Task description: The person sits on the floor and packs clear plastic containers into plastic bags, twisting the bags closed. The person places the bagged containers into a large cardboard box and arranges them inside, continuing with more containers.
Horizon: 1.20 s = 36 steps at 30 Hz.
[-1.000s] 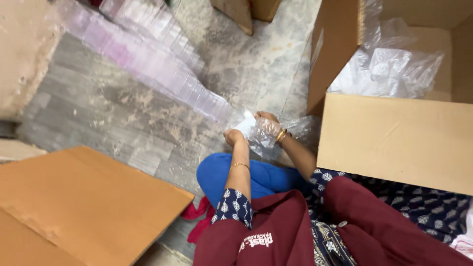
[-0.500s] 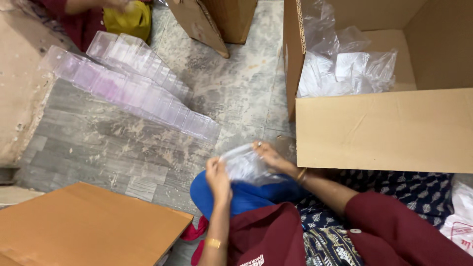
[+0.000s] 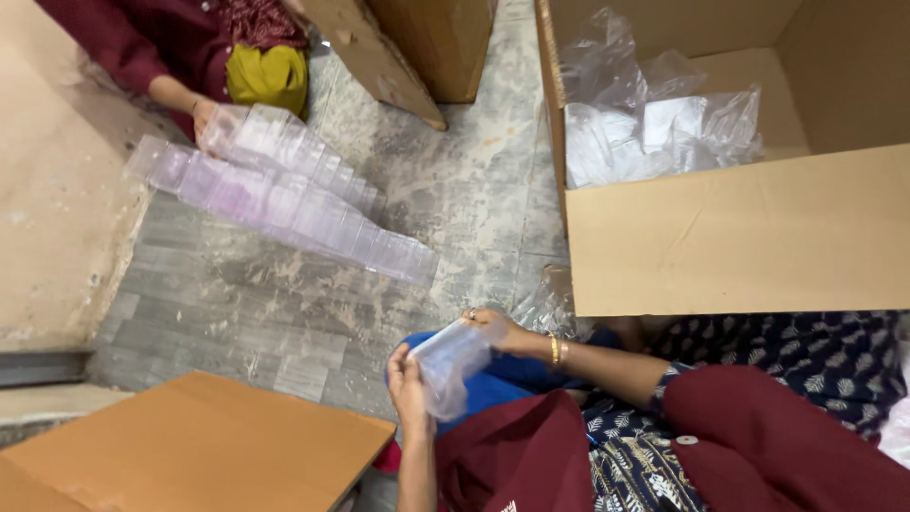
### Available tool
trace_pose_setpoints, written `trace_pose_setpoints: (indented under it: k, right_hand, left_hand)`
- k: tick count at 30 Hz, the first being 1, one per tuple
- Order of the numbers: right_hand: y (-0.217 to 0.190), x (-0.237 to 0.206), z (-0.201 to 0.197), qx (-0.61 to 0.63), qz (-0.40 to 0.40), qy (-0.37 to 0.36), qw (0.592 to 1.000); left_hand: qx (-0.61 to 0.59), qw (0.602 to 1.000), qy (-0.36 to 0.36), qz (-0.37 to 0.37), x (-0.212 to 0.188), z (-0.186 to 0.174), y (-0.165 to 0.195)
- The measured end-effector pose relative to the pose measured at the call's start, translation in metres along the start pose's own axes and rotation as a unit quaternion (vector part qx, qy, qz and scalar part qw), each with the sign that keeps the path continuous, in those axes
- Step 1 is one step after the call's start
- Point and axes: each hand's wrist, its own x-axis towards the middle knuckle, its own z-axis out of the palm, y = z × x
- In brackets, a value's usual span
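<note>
Both of my hands hold a small clear plastic packet above my lap. My left hand grips its near end and my right hand grips its far end, with a gold bangle on that wrist. A long row of similar clear packets lies overlapped on the grey floor ahead. Another person's hand rests at the far end of that row.
A large open cardboard box at right holds crumpled clear plastic bags. A flat cardboard sheet lies at lower left. Another carton stands at the top. A beige slab borders the left.
The view has tilted up, showing the other person and more of the box. My hands have lowered toward my lap and drawn the packet out between them.
</note>
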Motion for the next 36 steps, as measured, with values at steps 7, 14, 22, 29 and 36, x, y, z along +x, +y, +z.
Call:
trace_pose_setpoints:
  k: [7,14,22,29,36]
  right_hand:
    - [-0.021,-0.009,-0.012,0.121,0.109,-0.059,0.985]
    - [-0.03,-0.046,-0.038,0.51,0.179,0.054,0.839]
    - [-0.049,-0.042,-0.024,0.387,0.068,0.053,0.918]
    - [-0.069,-0.053,-0.045,0.322,0.163,0.123,0.924]
    - [-0.054,-0.043,-0.027,0.276,0.09,0.173,0.941]
  left_hand:
    - [0.05,0.901,-0.379,-0.206,-0.056,0.036,0.046]
    - [0.022,0.91,-0.396,-0.116,-0.036,0.123,0.104]
    - [-0.115,0.883,-0.45,-0.063,-0.024,0.332,0.13]
    - [-0.114,0.901,-0.415,-0.053,0.013,0.401,0.099]
    - [-0.035,0.916,-0.397,0.051,0.013,0.266,0.112]
